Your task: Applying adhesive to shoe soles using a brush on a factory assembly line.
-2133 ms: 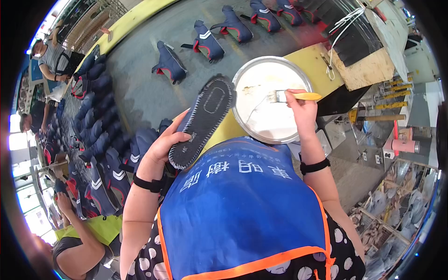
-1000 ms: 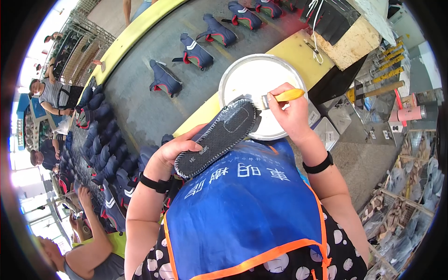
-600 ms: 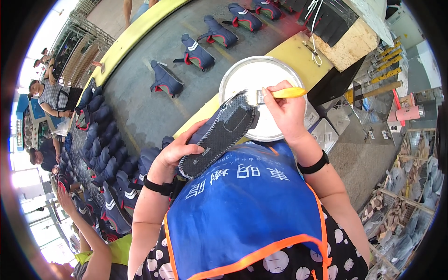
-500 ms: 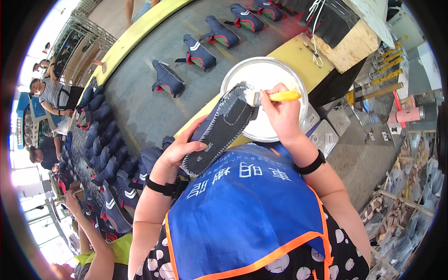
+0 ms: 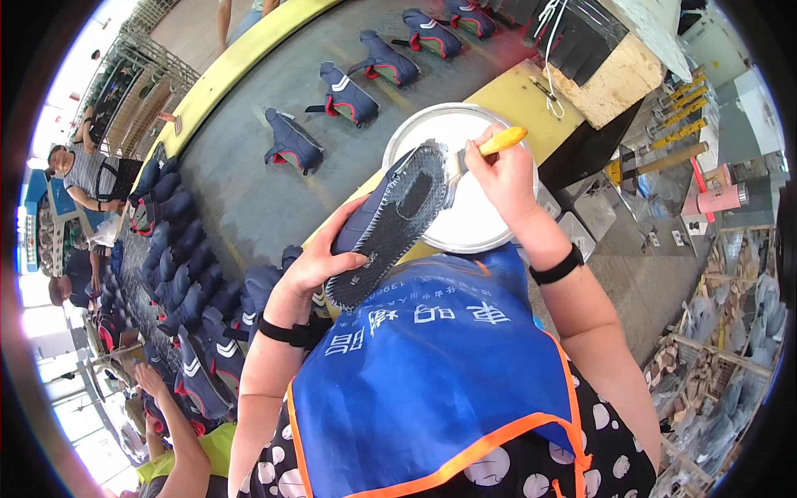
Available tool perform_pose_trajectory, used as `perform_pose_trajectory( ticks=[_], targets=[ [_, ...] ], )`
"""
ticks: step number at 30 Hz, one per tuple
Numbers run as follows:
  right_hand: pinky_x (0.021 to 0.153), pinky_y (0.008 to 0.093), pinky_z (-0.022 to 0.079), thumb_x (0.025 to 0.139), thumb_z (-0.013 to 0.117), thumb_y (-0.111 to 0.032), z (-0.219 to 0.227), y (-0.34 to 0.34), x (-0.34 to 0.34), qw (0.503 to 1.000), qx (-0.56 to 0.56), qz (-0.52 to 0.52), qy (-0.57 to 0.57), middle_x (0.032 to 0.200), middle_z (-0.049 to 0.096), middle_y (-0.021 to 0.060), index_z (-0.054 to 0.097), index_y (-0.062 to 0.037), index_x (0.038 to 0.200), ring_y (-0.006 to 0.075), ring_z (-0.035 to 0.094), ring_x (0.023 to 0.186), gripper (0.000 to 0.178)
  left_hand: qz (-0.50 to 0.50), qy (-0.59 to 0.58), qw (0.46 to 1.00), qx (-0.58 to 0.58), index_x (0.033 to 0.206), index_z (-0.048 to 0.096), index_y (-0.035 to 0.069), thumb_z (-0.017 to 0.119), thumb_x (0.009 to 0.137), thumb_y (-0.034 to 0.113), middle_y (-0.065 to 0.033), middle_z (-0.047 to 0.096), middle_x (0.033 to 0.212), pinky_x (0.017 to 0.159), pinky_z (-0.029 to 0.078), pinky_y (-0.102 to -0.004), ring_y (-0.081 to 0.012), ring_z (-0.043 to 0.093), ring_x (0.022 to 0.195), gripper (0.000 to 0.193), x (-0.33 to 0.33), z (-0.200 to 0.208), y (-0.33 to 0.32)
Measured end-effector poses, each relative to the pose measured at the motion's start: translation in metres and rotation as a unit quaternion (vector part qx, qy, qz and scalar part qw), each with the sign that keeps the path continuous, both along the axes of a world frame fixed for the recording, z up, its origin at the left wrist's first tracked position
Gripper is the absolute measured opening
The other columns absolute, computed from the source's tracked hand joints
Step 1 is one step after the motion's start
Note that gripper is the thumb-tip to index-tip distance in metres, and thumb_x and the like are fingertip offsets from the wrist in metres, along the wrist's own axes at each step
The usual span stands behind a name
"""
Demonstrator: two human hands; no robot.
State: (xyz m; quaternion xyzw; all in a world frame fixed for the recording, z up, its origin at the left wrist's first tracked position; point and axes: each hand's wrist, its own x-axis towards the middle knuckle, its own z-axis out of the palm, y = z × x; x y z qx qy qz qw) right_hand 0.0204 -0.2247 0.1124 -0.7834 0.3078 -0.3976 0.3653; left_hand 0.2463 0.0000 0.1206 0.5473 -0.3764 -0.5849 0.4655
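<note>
My left hand (image 5: 322, 259) grips a dark navy shoe upper (image 5: 390, 228) by its heel end, thumb on the black stitched underside, which faces up. Wet, shiny liquid coats the toe part of that underside. In my right hand (image 5: 501, 170) is a brush with a yellow handle (image 5: 504, 141), its pale bristles against the edge of the shoe near the toe. Just beyond and below the brush stands a round metal-rimmed tub of white liquid (image 5: 481, 217).
Several navy uppers with red trim (image 5: 349, 95) stand in a row on the grey belt (image 5: 232, 178). More uppers (image 5: 187, 274) crowd the left side. Co-workers (image 5: 91, 178) are at the left. Shelves (image 5: 706, 373) and yellow-handled clamps (image 5: 685, 108) are at the right.
The brush has shifted from the top of the toe to its right edge, its handle tilting upward. Wet coating now covers more of the underside. The row of uppers appears slightly further left.
</note>
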Motion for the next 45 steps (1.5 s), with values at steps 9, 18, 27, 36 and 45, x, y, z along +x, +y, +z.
perform_pose_trajectory(
  ticks=[9,18,27,36,45],
  targets=[
    [0.053,0.0271,0.043,0.092,0.073,-0.010,-0.003,0.029,-0.005,0.999,0.023,-0.012,-0.024,0.065,0.059,0.0042,0.060,-0.0034,0.084,0.0096,0.055,0.056,0.017,0.041,0.068,0.997,-0.004,0.156,0.034,0.003,0.071,0.072,0.013,-0.0128,0.050,0.145,0.115,0.034,-0.0353,-0.0228,0.048,0.133,0.092,-0.008,-0.005,0.002],
    [0.052,0.0250,0.041,0.094,0.071,-0.008,0.016,0.047,-0.004,0.994,0.083,0.015,-0.064,0.065,0.059,0.0019,0.060,-0.0032,0.087,0.0062,0.054,0.058,0.014,0.123,0.109,0.986,0.026,0.157,0.032,0.005,0.070,0.074,0.010,-0.0122,0.048,0.147,0.114,0.035,-0.0343,-0.0219,0.049,0.133,0.091,-0.001,-0.024,0.008],
    [0.054,0.0233,0.044,0.094,0.069,-0.004,-0.011,0.059,0.017,0.972,0.206,0.114,0.003,0.066,0.057,0.0003,0.058,-0.0036,0.085,0.0068,0.055,0.059,0.014,0.163,0.155,0.974,0.037,0.158,0.030,0.007,0.068,0.081,0.010,-0.0133,0.052,0.143,0.105,0.045,-0.0318,-0.0208,0.055,0.126,0.086,0.010,-0.048,0.019],
    [0.056,0.0224,0.045,0.097,0.064,-0.009,0.007,0.022,-0.015,0.955,0.287,-0.068,-0.030,0.078,0.055,0.0014,0.056,-0.0046,0.093,0.0079,0.051,0.062,0.010,0.471,0.395,0.765,0.189,0.117,0.067,0.012,0.063,0.091,0.030,-0.0088,0.073,0.108,0.094,0.052,-0.0510,-0.0285,0.070,0.100,0.033,0.134,-0.110,0.022],
    [0.052,0.0207,0.039,0.097,0.065,-0.011,0.024,0.028,-0.019,0.953,0.258,-0.157,-0.016,0.073,0.052,-0.0007,0.052,-0.0072,0.087,0.0064,0.049,0.054,0.017,0.580,-0.136,0.767,0.238,0.163,0.016,0.030,0.081,0.078,0.033,-0.0224,0.041,0.153,0.110,0.042,-0.0543,-0.0419,0.052,0.132,0.106,0.284,-0.256,0.000]
  ],
)
